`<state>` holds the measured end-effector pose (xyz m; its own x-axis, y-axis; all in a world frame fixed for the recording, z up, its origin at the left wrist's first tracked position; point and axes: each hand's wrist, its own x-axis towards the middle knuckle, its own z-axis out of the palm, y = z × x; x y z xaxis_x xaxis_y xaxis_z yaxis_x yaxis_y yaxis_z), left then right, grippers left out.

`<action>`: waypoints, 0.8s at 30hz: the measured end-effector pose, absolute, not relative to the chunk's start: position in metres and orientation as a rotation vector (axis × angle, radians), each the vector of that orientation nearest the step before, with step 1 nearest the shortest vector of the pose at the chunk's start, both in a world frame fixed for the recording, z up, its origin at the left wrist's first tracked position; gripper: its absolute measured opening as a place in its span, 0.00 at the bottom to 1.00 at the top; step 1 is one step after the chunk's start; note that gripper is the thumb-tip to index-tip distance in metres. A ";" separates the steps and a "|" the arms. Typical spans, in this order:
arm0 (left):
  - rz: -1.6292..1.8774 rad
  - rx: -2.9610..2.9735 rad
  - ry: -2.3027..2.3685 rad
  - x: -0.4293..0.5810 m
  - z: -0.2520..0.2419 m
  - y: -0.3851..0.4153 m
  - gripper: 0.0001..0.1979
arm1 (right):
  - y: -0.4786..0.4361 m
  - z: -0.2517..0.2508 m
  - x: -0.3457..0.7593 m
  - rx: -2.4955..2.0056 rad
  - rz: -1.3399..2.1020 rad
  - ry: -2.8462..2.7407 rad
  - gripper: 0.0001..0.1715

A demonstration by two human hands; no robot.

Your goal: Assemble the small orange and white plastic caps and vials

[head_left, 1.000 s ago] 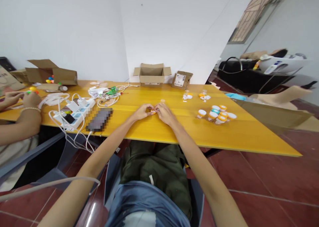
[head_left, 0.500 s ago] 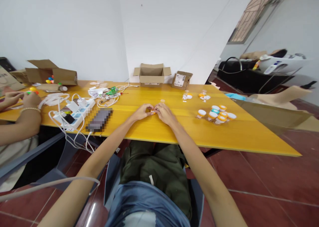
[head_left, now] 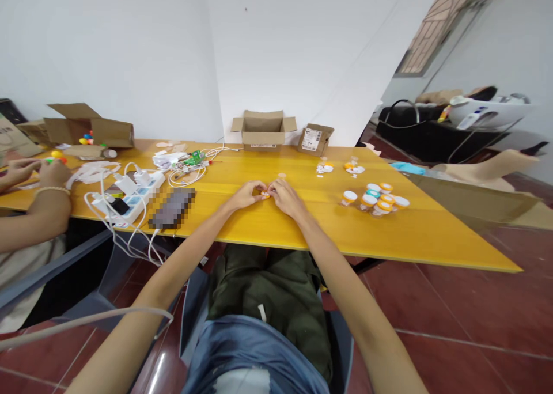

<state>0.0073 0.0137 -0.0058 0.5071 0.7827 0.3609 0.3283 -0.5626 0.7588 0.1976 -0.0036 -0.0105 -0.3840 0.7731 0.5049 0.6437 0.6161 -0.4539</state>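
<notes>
My left hand [head_left: 245, 194] and my right hand [head_left: 285, 196] meet at the middle of the yellow table [head_left: 276, 227]. Their fingers are curled and pinch together a small orange and white piece [head_left: 265, 194], most of which the fingers hide. To the right stands a cluster of small orange jars with white lids [head_left: 377, 198]. Beyond them lie scattered small white and orange parts [head_left: 341, 166].
An open cardboard box [head_left: 263, 128] and a smaller box [head_left: 316, 138] stand at the far edge. A dark phone [head_left: 173, 208], a power strip with white cables [head_left: 129, 198] lie to the left. Another person's hands [head_left: 38, 172] work at the far left near a box [head_left: 86, 130].
</notes>
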 end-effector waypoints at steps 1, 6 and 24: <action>0.942 2.129 0.907 0.007 -0.006 0.014 0.08 | -0.004 -0.011 0.197 -1.107 0.235 -2.140 0.09; 0.943 2.129 0.918 0.007 -0.005 0.013 0.08 | -0.002 -0.012 0.197 -1.076 0.226 -2.147 0.10; 0.952 2.142 0.916 0.007 -0.003 0.012 0.08 | -0.003 -0.010 0.196 -1.128 0.292 -2.115 0.09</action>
<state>0.0075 0.0119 -0.0033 0.5010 0.7825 0.3697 0.3399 -0.5708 0.7474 0.1955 -0.0029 -0.0101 -0.3661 0.7953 0.4832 0.6345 0.5932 -0.4956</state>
